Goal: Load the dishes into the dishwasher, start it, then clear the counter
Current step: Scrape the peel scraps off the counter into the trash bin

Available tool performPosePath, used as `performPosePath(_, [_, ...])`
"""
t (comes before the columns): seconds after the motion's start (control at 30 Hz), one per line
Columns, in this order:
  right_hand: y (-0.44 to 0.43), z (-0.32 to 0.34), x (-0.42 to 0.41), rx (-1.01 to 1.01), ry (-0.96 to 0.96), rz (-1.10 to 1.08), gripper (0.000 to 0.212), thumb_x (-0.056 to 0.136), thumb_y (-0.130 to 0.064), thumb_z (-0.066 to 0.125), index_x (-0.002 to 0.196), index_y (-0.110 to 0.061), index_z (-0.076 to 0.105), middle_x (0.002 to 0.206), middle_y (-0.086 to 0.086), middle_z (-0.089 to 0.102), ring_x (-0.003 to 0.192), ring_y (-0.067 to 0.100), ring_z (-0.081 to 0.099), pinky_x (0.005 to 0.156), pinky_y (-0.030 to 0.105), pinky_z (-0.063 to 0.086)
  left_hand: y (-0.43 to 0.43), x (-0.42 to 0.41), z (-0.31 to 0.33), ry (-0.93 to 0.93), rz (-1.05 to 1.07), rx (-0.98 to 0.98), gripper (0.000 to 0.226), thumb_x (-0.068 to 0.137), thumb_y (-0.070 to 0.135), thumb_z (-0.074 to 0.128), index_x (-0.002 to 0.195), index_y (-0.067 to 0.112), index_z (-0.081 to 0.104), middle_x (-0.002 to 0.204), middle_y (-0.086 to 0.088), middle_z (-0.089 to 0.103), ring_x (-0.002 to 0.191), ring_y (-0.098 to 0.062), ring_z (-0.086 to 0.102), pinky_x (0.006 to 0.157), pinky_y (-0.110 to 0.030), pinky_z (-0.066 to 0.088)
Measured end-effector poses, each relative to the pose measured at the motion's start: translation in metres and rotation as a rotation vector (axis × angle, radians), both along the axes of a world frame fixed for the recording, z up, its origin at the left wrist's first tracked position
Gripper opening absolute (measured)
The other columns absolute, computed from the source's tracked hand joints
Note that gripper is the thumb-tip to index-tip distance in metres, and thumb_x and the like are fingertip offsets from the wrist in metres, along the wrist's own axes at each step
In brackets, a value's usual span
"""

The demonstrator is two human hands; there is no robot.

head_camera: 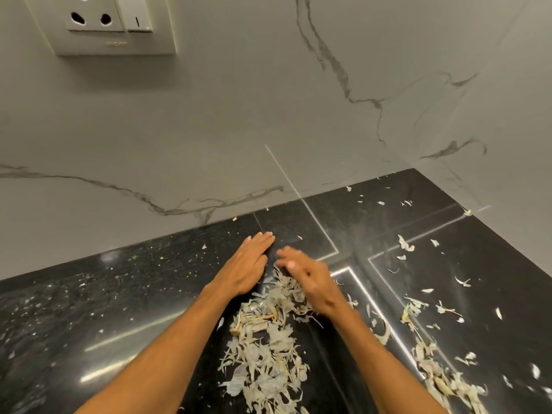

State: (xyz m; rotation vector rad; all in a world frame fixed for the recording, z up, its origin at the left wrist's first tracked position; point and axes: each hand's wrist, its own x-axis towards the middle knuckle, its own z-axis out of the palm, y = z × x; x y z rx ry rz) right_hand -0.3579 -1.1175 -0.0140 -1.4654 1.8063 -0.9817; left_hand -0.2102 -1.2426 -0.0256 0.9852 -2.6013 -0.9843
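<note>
The left hand (248, 265) is laid flat on the black counter (119, 294), palm down, fingers straight and together, with nothing held. Just to its right, the right hand (307, 279) is set with fingers loosely bent and unclenched on the far end of a pile of dry pale peels (265, 348). Its outline is smeared by blur, so the fingertips' contact cannot be made out. The pile is drawn out from under that hand back between the two forearms, and its near end is cut off by the bottom edge.

Just beyond the left fingertips the counter is ended by the marble-veined wall (209, 130), so little room is left ahead. Open counter, marked only by specks, is found left of the left hand. Right of the right hand, a second trail of peels (433, 363) and loose flakes are scattered. A socket plate (110, 22) high above the left hand is cut off by the top edge.
</note>
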Motion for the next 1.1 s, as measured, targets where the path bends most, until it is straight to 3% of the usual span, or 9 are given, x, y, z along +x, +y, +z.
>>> performPosePath(0.2, [-0.014,-0.006,-0.035,0.186,0.144,-0.114,0.063,0.097,-0.05,0.025,0.151,-0.02,0.034,0.162,-0.001,0.022,0.15,0.011,0.01,0.121,0.032,0.004,0.073,0.024,0.01,0.026,-0.128,0.08,0.047,0.103,0.023,0.026,0.15,0.031,0.029,0.152,0.018,0.019,0.139,0.004,0.011,0.115,-0.022,0.006])
performPosePath(0.37, [0.015,-0.015,0.012,0.176,0.208,0.029,0.063,0.098,-0.051,0.018,0.152,-0.021,0.03,0.163,-0.006,0.014,0.147,0.0,0.002,0.124,0.033,-0.001,0.1,0.051,0.021,0.209,0.035,0.257,0.053,0.088,0.03,0.031,0.135,0.022,0.056,0.136,0.009,0.055,0.124,-0.001,0.05,0.104,-0.016,0.037])
performPosePath(0.47, [0.046,-0.011,0.041,0.149,0.23,0.115,0.057,0.102,-0.047,0.019,0.153,-0.024,0.025,0.162,-0.008,0.011,0.146,-0.002,0.001,0.119,0.027,-0.003,0.099,0.06,0.024,0.265,0.17,0.228,0.05,0.088,0.03,0.032,0.126,0.022,0.063,0.126,0.002,0.064,0.112,-0.008,0.06,0.101,-0.034,0.048])
performPosePath(0.73, [0.1,0.0,0.043,0.02,0.19,-0.132,0.054,0.097,-0.055,0.027,0.141,-0.031,0.048,0.158,-0.003,0.031,0.148,0.011,0.019,0.122,0.045,0.014,0.109,0.067,0.013,0.035,0.146,0.045,0.054,0.099,0.039,0.02,0.145,0.022,0.04,0.155,0.002,0.033,0.145,-0.009,0.022,0.121,-0.031,0.006])
performPosePath(0.83, [0.106,-0.003,0.012,0.179,0.405,-0.308,0.069,0.096,-0.065,0.023,0.153,-0.025,0.025,0.161,-0.007,0.01,0.15,0.014,0.002,0.122,0.042,-0.001,0.117,0.073,0.006,-0.006,0.118,0.024,0.046,0.105,0.035,0.025,0.15,0.024,0.032,0.158,0.003,0.026,0.146,-0.007,0.017,0.122,-0.032,0.004])
performPosePath(0.9, [0.108,-0.005,0.015,0.248,0.426,-0.286,0.08,0.093,-0.074,0.021,0.153,-0.021,0.023,0.152,-0.004,-0.006,0.145,0.015,0.017,0.123,0.049,0.006,0.124,0.075,0.007,-0.014,0.108,0.02,0.048,0.105,0.037,0.025,0.151,0.024,0.028,0.159,0.003,0.023,0.147,-0.007,0.014,0.122,-0.033,0.003])
performPosePath(0.93, [0.108,-0.006,0.023,0.238,0.417,-0.252,0.084,0.091,-0.077,0.02,0.15,-0.018,0.028,0.12,-0.009,0.02,0.139,0.017,0.027,0.121,0.054,0.015,0.127,0.074,0.008,-0.013,0.108,0.017,0.048,0.105,0.038,0.024,0.151,0.024,0.027,0.159,0.003,0.022,0.147,-0.007,0.014,0.122,-0.033,0.003])
performPosePath(0.97, [0.11,-0.008,0.035,0.22,0.418,-0.197,0.085,0.09,-0.079,0.019,0.148,-0.017,0.028,0.154,0.001,0.03,0.14,0.019,0.028,0.12,0.055,0.02,0.13,0.074,0.01,-0.011,0.108,0.013,0.049,0.105,0.04,0.024,0.151,0.025,0.026,0.159,0.003,0.021,0.147,-0.007,0.013,0.122,-0.033,0.003])
performPosePath(1.1, [0.135,-0.003,0.088,0.184,0.399,0.051,0.079,0.096,-0.069,0.021,0.157,-0.025,0.0,0.162,-0.006,-0.009,0.149,0.007,-0.009,0.122,0.037,-0.003,0.14,0.077,0.011,-0.02,0.085,0.015,0.052,0.103,0.046,0.022,0.152,0.027,0.024,0.16,0.005,0.019,0.147,-0.005,0.011,0.12,-0.029,0.001])
